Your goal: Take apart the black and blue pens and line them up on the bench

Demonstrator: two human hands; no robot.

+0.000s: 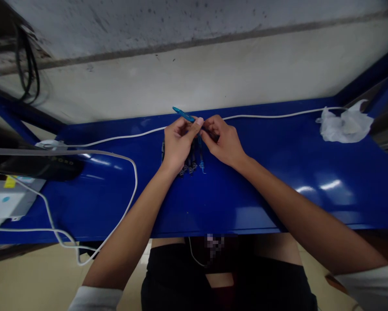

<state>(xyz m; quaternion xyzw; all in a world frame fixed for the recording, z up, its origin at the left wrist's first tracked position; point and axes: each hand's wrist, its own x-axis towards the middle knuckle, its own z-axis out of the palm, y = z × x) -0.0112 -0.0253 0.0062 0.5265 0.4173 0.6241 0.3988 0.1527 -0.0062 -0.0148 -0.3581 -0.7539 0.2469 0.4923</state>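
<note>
Head cam, blue pen (183,114) in L hand (178,144)

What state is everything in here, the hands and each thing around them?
Left hand: closed on the blue pen.
Right hand: fingers curled; its grip is unclear.
Blue pen: held, slanted.
Dark pens: lying close together, partly hidden.
Bag: crumpled.
Back white cable: stretched out, slightly slack.
Black cable: looped, hanging.
</note>
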